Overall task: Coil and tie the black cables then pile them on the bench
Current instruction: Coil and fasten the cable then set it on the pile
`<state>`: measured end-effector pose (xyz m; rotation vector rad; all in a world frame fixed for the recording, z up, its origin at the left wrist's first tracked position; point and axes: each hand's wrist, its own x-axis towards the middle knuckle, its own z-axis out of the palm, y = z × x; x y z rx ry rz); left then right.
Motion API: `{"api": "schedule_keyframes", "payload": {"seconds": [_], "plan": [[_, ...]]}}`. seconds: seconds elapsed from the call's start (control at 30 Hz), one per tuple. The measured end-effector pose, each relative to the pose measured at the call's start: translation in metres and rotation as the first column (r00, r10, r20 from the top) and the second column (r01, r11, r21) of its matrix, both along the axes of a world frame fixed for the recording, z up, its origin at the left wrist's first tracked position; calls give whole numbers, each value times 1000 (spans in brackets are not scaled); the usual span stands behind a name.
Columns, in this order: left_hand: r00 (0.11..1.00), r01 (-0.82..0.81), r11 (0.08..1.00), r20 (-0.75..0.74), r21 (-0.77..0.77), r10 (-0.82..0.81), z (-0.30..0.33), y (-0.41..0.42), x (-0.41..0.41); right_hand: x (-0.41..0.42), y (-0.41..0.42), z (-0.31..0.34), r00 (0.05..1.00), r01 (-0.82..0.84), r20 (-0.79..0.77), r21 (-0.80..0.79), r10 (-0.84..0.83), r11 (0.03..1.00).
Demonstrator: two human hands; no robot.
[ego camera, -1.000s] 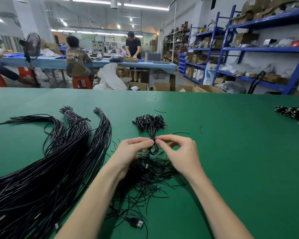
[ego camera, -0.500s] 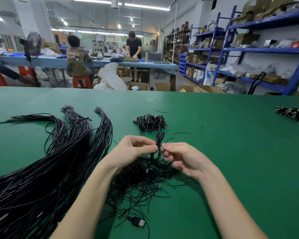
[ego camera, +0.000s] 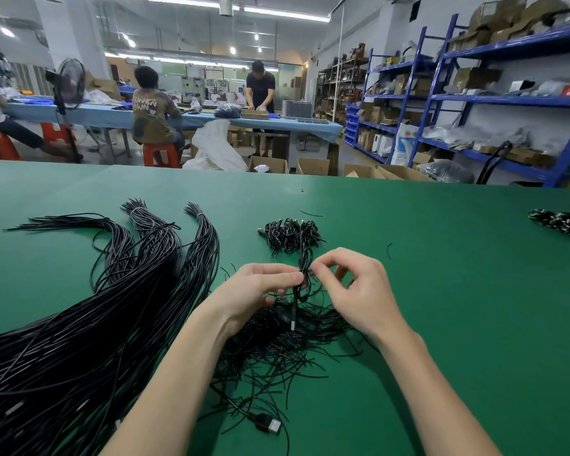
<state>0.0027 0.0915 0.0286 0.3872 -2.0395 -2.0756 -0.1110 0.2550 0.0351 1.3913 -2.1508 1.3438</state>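
Coiling a black cable over the green counter (ego camera: 441, 258).

At far left, long bundles of black cables (ego camera: 96, 307) fanned across the counter. Left hand (ego camera: 254, 291) pinching the coiled cable (ego camera: 304, 271) at mid-length, held upright above a loose heap of short ties (ego camera: 287, 340). Right hand (ego camera: 359, 291) pinching the same coil from the other side. Behind, a small pile of tied cables (ego camera: 290, 233). Near front edge, a USB plug (ego camera: 269, 424).

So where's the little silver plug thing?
The USB plug lies on the green bench at the bottom middle of the head view, between the person's two forearms, just below the tangle of loose ties.
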Motion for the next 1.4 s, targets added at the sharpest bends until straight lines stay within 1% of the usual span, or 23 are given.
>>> {"api": "schedule_keyframes", "payload": {"seconds": [0.07, 0.1, 0.17, 0.2, 0.23, 0.3, 0.37, 0.47, 0.57, 0.67, 0.7, 0.77, 0.8, 0.83, 0.87, 0.9, 0.97, 1.03, 1.17, 1.27, 1.33, 1.37, 1.4], "plan": [[993, -80, 995, -98, -68, 73, 0, 3, -2, 4, -6, 0, 928, 2, 371, -44, 14, 999], [983, -115, 988, -152, -100, 99, -1, 4, -3, 5, -8, 2, 751, -24, 655, -103, 86, 994], [969, -166, 973, -211, -159, 130, -1, 4, -4, 9, -11, 4, 83, -51, 954, -286, 289, 957], [968, -179, 967, -207, -179, 141, -1, 4, -4, 9, -10, 3, -88, -36, 943, -324, 320, 945], [972, -186, 966, -180, -179, 154, -1, 4, -4, 9, -10, 3, -105, -46, 946, -314, 308, 948], [978, -197, 974, -97, -114, 187, 0, 6, -3, 10, -11, 1, 291, -77, 944, -140, 157, 987], [981, -193, 981, -39, -6, 193, 0, 5, -2, 10, -10, 0, 773, 50, 635, -35, -17, 998], [990, -141, 985, -14, 96, 143, 2, 5, -1, 5, -5, -2, 975, 51, 222, -100, -28, 994], [997, -77, 988, 12, 135, 76, 5, 6, 1, 3, -2, -3, 999, 46, -20, -79, -48, 996], [996, -88, 993, -12, 76, 90, 5, 5, 3, 3, -5, -1, 965, 13, 262, -47, 0, 999], [993, -103, 994, -50, 29, 104, 4, 5, 3, 2, -6, 2, 848, -52, 525, -57, 74, 997], [982, -123, 991, -148, -57, 114, 6, 7, 2, 3, -4, 8, 181, -185, 943, -245, 278, 952], [976, -132, 988, -184, -79, 115, 7, 7, 2, 5, -3, 9, -119, -150, 932, -358, 343, 921], [973, -139, 987, -196, -86, 120, 8, 8, 1, 8, -3, 9, -234, -115, 895, -413, 379, 904], [975, -142, 987, -182, -78, 126, 9, 7, 1, 9, -4, 10, -207, -121, 901, -409, 380, 904], [981, -139, 989, -148, -57, 129, 10, 6, 1, 9, -6, 9, -16, -152, 934, -356, 358, 922], [991, -114, 993, -72, 27, 115, 10, 3, 2, 10, -5, 12, 597, -137, 775, -156, 207, 978], [997, -72, 991, -32, 116, 77, 10, 4, 4, 7, -2, 15, 901, -71, 424, -71, 95, 995], [1000, -3, 988, -1, 155, 3, 13, 8, 4, 5, 5, 16, 999, -12, 36, -45, 13, 999], [1000, 1, 986, -13, 168, 1, 12, 7, 4, 8, 1, 12, 997, 64, -26, -68, -66, 996], [998, -28, 990, -47, 138, 35, 13, 8, 5, 12, -7, 9, 975, 75, 218, -123, -47, 989], [996, -51, 993, -66, 107, 59, 13, 7, 4, 11, -9, 9, 890, 64, 455, -156, 14, 986], [993, -76, 995, -82, 69, 81, 13, 6, 4, 13, -11, 11, 671, 16, 727, -214, 148, 977]]}}
